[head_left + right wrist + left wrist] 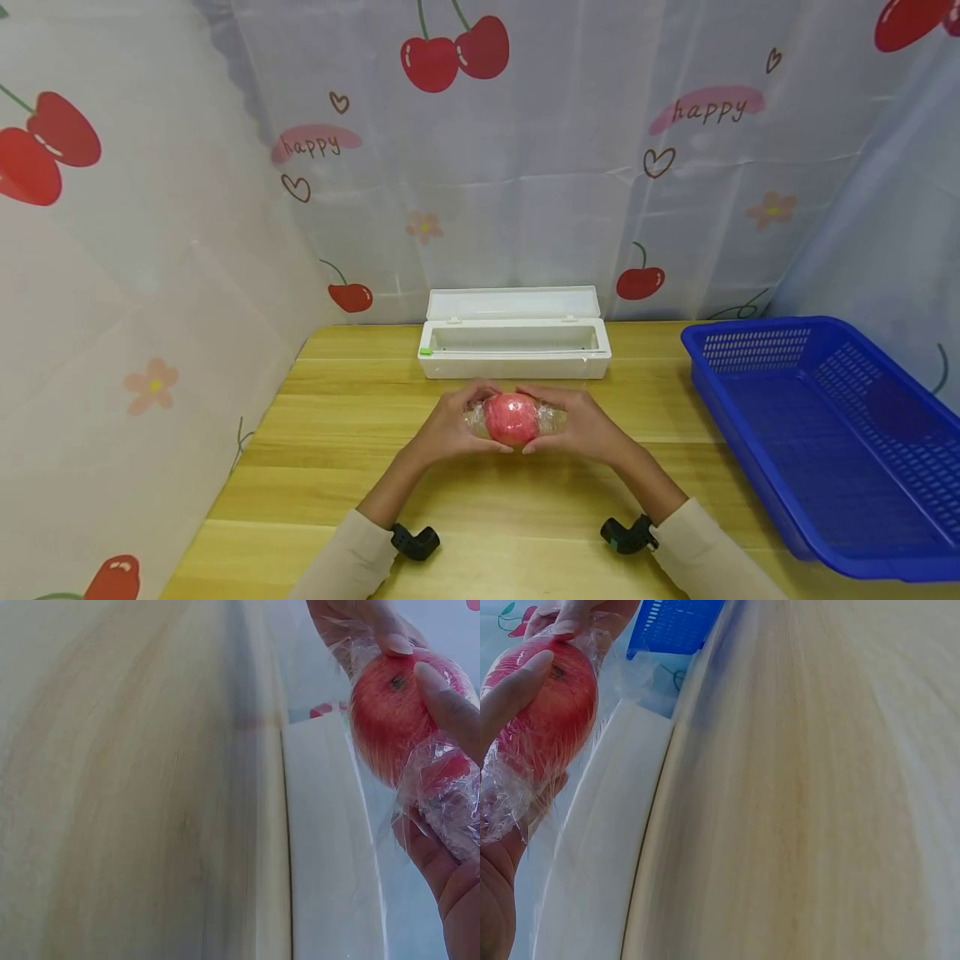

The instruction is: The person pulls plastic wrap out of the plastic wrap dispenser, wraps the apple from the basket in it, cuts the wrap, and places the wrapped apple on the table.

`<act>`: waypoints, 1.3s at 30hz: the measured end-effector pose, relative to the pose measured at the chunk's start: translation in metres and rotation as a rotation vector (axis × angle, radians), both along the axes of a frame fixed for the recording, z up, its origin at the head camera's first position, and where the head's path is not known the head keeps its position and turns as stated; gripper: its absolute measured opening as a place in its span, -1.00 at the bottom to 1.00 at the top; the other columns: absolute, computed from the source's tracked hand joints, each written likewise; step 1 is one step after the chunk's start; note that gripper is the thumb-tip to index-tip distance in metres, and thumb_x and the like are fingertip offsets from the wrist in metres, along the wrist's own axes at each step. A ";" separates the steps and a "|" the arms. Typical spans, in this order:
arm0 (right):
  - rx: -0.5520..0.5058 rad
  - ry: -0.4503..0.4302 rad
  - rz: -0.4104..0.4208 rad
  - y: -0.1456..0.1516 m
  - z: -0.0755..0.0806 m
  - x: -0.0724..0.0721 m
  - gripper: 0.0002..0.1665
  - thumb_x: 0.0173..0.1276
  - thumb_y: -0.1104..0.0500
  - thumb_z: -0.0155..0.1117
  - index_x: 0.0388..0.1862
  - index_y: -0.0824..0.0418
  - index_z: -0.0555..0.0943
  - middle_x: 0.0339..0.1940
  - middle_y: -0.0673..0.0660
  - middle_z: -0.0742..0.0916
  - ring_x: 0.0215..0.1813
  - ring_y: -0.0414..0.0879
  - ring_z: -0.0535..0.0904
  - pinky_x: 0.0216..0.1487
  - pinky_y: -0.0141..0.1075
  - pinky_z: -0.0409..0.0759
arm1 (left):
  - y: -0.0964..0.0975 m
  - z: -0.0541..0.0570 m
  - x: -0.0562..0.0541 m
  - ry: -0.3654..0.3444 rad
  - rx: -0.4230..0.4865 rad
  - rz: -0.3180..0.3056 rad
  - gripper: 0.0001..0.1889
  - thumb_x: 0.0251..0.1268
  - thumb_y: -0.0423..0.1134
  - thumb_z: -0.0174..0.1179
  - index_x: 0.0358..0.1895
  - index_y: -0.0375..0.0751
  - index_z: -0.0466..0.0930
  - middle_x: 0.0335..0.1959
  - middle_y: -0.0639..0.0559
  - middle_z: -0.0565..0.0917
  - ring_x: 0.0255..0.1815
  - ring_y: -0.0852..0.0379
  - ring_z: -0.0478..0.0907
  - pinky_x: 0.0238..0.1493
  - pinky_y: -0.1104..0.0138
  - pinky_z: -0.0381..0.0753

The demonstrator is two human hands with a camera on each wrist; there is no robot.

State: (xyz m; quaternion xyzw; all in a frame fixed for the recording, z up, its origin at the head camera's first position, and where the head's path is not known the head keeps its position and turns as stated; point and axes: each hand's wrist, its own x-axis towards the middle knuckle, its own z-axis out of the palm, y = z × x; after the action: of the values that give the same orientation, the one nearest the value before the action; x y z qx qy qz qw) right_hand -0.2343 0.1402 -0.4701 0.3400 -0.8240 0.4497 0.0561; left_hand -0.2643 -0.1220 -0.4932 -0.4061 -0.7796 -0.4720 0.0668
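Observation:
A red apple (512,419) wrapped in clear plastic film is held up between both hands, above the wooden table. My left hand (455,422) grips it from the left, thumb on the near side and fingers behind. From the right, my right hand (581,423) grips it in the same way. Loose film (506,799) bunches out at the apple's sides, inside the palms. In the right wrist view the apple (390,712) shows its small dark end between the two thumbs. Just beyond the hands stands a white box (514,367) with its lid raised.
A blue plastic basket (750,467) with perforated sides stands on the right of the table (337,467). Cherry-print curtains (510,208) hang behind and on both sides. A small green piece (426,352) sits on the box's left front rim.

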 end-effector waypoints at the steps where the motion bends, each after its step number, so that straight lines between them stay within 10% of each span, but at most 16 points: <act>1: -0.002 0.004 0.002 0.000 0.000 0.000 0.02 -0.06 -0.10 0.72 0.40 0.13 0.55 0.26 0.07 0.69 0.24 0.01 0.64 0.20 -0.07 0.64 | 0.000 0.001 0.000 -0.004 -0.001 0.003 -0.18 -0.27 -0.06 0.74 0.18 -0.01 0.50 0.02 0.13 0.69 0.09 0.19 0.63 0.20 0.27 0.63; 23: -0.022 0.110 -0.079 -0.003 -0.002 0.002 -0.10 -0.06 -0.15 0.71 0.29 0.06 0.63 0.15 0.01 0.75 0.17 -0.04 0.68 0.16 -0.02 0.67 | -0.003 0.001 0.002 -0.075 -0.017 0.052 -0.27 -0.19 -0.08 0.71 0.13 -0.02 0.52 0.04 0.13 0.70 0.01 0.18 0.66 0.05 0.27 0.71; 39: -0.039 -0.004 -0.143 0.000 -0.003 0.002 -0.15 -0.09 -0.28 0.70 0.18 0.02 0.70 0.04 -0.07 0.78 0.05 -0.15 0.70 0.06 -0.15 0.70 | -0.002 0.002 0.002 -0.081 -0.046 0.029 -0.31 -0.07 -0.04 0.65 0.19 -0.02 0.57 0.09 0.17 0.68 0.11 0.18 0.62 0.16 0.24 0.65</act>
State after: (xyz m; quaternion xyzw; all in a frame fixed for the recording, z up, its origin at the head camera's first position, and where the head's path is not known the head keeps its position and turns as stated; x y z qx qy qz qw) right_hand -0.2326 0.1402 -0.4730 0.2781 -0.8373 0.4615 0.0929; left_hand -0.2624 -0.1241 -0.4915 -0.3769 -0.7981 -0.4688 0.0325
